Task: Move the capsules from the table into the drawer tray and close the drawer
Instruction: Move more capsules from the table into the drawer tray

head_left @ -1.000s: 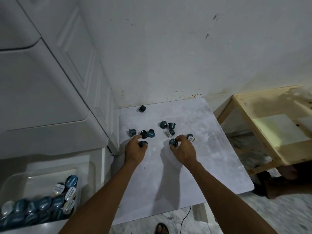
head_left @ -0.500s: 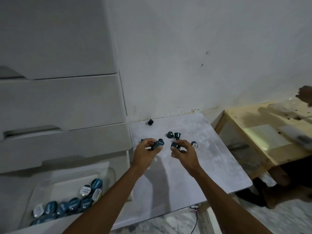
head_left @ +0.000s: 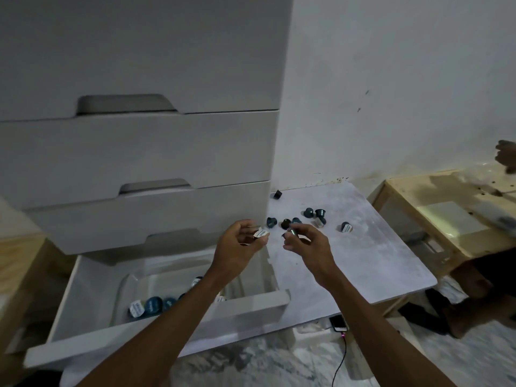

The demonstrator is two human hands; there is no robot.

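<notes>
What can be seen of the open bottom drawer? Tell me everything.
The bottom drawer of the white cabinet is pulled fully out, left of the grey table. It looks like white painted board with a plain front panel. Inside sits a clear plastic tray holding several teal capsules, some foil-lid up. The left forearm crosses above it; nothing visibly touches the drawer itself.

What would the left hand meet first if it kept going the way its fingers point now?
The left hand, holding a capsule, points its fingers right, toward the right hand. That hand, which also holds a capsule, looks like the first thing in line. Depth is unclear, so it might pass just beside it.
</notes>
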